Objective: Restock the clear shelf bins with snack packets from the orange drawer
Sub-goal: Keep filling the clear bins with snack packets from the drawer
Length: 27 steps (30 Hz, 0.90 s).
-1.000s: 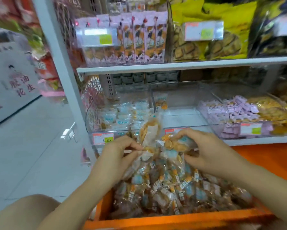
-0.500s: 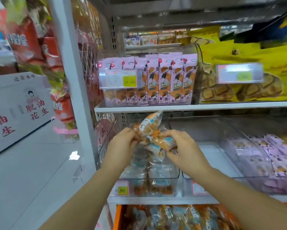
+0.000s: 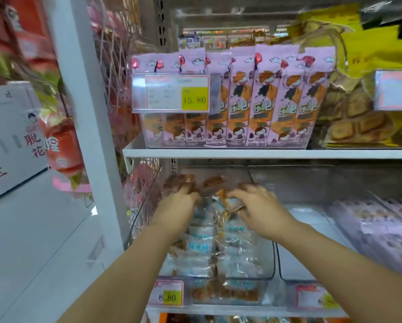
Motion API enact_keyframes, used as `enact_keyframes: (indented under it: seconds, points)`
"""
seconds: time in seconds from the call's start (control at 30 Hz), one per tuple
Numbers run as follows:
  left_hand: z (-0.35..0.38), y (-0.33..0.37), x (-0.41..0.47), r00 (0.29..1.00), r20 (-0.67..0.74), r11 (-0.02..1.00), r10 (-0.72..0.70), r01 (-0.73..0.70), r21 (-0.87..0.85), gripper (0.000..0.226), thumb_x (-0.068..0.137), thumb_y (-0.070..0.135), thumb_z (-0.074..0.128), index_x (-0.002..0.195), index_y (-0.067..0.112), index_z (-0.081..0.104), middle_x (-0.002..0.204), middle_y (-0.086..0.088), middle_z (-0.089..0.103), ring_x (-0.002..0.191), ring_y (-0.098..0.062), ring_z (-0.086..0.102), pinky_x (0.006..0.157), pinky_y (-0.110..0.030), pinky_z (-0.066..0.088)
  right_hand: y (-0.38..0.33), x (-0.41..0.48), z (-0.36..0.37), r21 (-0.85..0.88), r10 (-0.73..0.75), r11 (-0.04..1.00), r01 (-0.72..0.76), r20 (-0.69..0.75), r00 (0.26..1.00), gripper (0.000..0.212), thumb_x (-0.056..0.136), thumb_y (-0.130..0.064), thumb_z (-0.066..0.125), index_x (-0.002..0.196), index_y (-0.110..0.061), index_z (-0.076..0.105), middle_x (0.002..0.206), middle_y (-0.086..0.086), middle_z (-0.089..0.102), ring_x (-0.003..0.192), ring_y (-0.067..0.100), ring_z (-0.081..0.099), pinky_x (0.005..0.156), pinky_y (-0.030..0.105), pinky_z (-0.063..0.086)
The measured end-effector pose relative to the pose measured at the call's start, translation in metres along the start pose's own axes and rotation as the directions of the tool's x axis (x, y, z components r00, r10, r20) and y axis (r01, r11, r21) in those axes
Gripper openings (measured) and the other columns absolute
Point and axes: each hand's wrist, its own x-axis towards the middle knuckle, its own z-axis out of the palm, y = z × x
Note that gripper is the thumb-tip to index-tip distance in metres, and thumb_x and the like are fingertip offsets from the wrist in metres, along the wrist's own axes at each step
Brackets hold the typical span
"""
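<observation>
Shop shelf, lower tier: left hand (image 3: 179,206) and right hand (image 3: 258,206) reach into the leftmost clear bin (image 3: 273,259), each gripping snack packets (image 3: 232,202) above the pile, likely to drop them toward the back. Orange drawer (image 3: 162,318) sits just below.

Snack packets (image 3: 218,250) in bin (image 3: 271,264), under shelf (image 3: 265,153).

Pink packs (image 3: 242,96) at twelve o'clock bear cartoon figures; yellow bags (image 3: 377,52) at two; blue-printed clear packets (image 3: 202,243) at six; lilac packets (image 3: 386,229) at four.
</observation>
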Motion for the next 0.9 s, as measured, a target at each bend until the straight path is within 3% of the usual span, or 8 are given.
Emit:
enact_keyframes:
  seconds: [0.13, 0.27, 0.4, 0.5, 0.6, 0.67, 0.73, 0.9]
  points:
    - [0.003, -0.007, -0.009, 0.998, -0.062, 0.980, -0.023, 0.010, -0.198, 0.036, 0.095, 0.017, 0.052, 0.128, 0.030, 0.056, 0.135, -0.003, 0.042, 0.114, -0.030, 0.053, 0.096, -0.041, 0.047, -0.002, -0.004, 0.000, 0.091, -0.048, 0.993, 0.068, -0.210, 0.977, 0.037, 0.090, -0.010, 0.054, 0.119, -0.031, 0.064, 0.125, -0.004, 0.059, 0.116, 0.025, 0.046, 0.097, 0.034, 0.037]
    - [-0.017, -0.006, -0.041, 0.986, -0.137, 0.775, -0.092, -0.015, -0.631, 0.030, 0.092, 0.028, 0.060, 0.123, 0.024, 0.061, 0.118, 0.010, 0.056, 0.101, -0.007, 0.058, 0.090, -0.022, 0.046, -0.012, -0.027, -0.006, 0.202, -0.120, 0.951, 0.233, -0.453, 0.883, 0.032, 0.083, -0.001, 0.063, 0.106, -0.021, 0.072, 0.114, -0.002, 0.066, 0.107, 0.026, 0.052, 0.092, 0.043, 0.046]
    - [-0.043, 0.008, -0.078, 0.986, 0.156, 0.108, -0.053, 0.161, -0.981, 0.056, 0.076, 0.051, 0.062, 0.125, 0.024, 0.054, 0.110, -0.002, 0.067, 0.087, -0.015, 0.068, 0.083, -0.035, 0.056, -0.035, -0.050, -0.013, 0.133, -0.399, 0.849, 0.511, -0.471, 0.787, 0.029, 0.083, -0.008, 0.054, 0.103, -0.021, 0.072, 0.117, -0.003, 0.065, 0.116, 0.017, 0.043, 0.096, 0.035, 0.039]
    - [-0.054, 0.009, -0.101, 0.986, 0.161, -0.070, -0.050, 0.158, -0.985, 0.046, 0.076, 0.030, 0.067, 0.117, 0.013, 0.060, 0.093, -0.006, 0.069, 0.073, -0.015, 0.065, 0.079, -0.038, 0.055, -0.052, -0.065, -0.018, 0.146, -0.448, 0.807, 0.572, -0.479, 0.755, 0.035, 0.088, -0.013, 0.048, 0.112, -0.031, 0.066, 0.139, -0.003, 0.048, 0.133, 0.014, 0.032, 0.108, 0.022, 0.027]
    - [-0.058, 0.006, -0.118, 0.973, 0.142, -0.268, -0.181, 0.090, -0.959, 0.036, 0.076, 0.019, 0.069, 0.110, 0.010, 0.060, 0.093, -0.005, 0.073, 0.081, -0.018, 0.069, 0.076, -0.032, 0.057, -0.073, -0.081, -0.026, 0.584, -0.122, 0.724, 0.367, -0.415, 0.902, 0.048, 0.093, -0.015, 0.057, 0.125, -0.049, 0.043, 0.149, -0.013, 0.030, 0.134, 0.002, 0.032, 0.105, 0.016, 0.033]
    - [-0.058, 0.006, -0.129, 0.954, 0.139, -0.322, -0.265, 0.048, -0.946, 0.029, 0.080, 0.016, 0.068, 0.107, 0.011, 0.060, 0.090, -0.004, 0.074, 0.076, -0.016, 0.069, 0.067, -0.026, 0.057, -0.089, -0.087, -0.031, 0.878, 0.049, 0.466, 0.105, -0.145, 0.988, 0.053, 0.087, -0.018, 0.065, 0.128, -0.042, 0.040, 0.137, -0.009, 0.047, 0.119, 0.003, 0.052, 0.089, 0.019, 0.049]
    - [-0.054, 0.008, -0.136, 0.946, 0.124, -0.298, -0.299, 0.032, -0.954, 0.035, 0.074, 0.018, 0.072, 0.107, 0.011, 0.060, 0.088, -0.005, 0.074, 0.074, -0.016, 0.069, 0.064, -0.027, 0.055, -0.101, -0.088, -0.028, 0.944, 0.040, 0.330, -0.023, 0.011, 0.999, 0.049, 0.082, -0.018, 0.070, 0.125, -0.029, 0.048, 0.114, -0.005, 0.067, 0.097, 0.008, 0.066, 0.076, 0.020, 0.055]
    - [-0.052, 0.000, -0.138, 0.963, 0.084, -0.242, -0.256, 0.021, -0.970, 0.044, 0.072, 0.020, 0.070, 0.114, 0.014, 0.059, 0.091, -0.004, 0.074, 0.083, -0.018, 0.070, 0.078, -0.035, 0.056, -0.111, -0.071, -0.023, 0.956, 0.077, 0.291, 0.023, -0.047, 0.996, 0.020, 0.085, -0.012, 0.067, 0.102, -0.021, 0.065, 0.095, -0.002, 0.074, 0.090, 0.014, 0.070, 0.087, 0.034, 0.055]
